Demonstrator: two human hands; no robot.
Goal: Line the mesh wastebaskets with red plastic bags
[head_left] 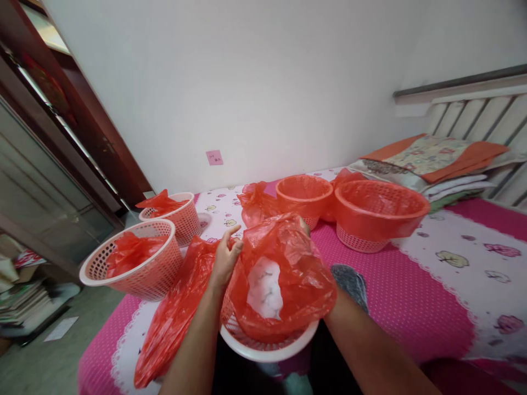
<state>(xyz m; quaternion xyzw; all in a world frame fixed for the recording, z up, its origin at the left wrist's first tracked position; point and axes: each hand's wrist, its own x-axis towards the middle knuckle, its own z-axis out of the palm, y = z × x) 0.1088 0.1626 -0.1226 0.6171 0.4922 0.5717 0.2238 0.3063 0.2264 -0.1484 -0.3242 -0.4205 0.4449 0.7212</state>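
Observation:
In front of me a red plastic bag (302, 285) stands up out of a pink basket with a white rim (269, 354). The bag's mouth is spread, and white stuff (265, 288) shows through its opening. My left hand (227, 255) is at the bag's left side, thumb and forefinger apart and nothing visible between them. On the right, the film covers most of my right hand (305, 226); only a bit shows at the bag's far edge, so its grip is hidden. Another red plastic bag (177, 318) lies crumpled beside my left forearm.
Two pink baskets (138, 269) holding red bags stand at left. Two red-lined baskets (381, 211) stand at back right, near another crumpled bag (259, 203). A grey cloth-like item (349, 282) lies by my right forearm. Folded textiles (436, 159) are stacked near the radiator (489, 126).

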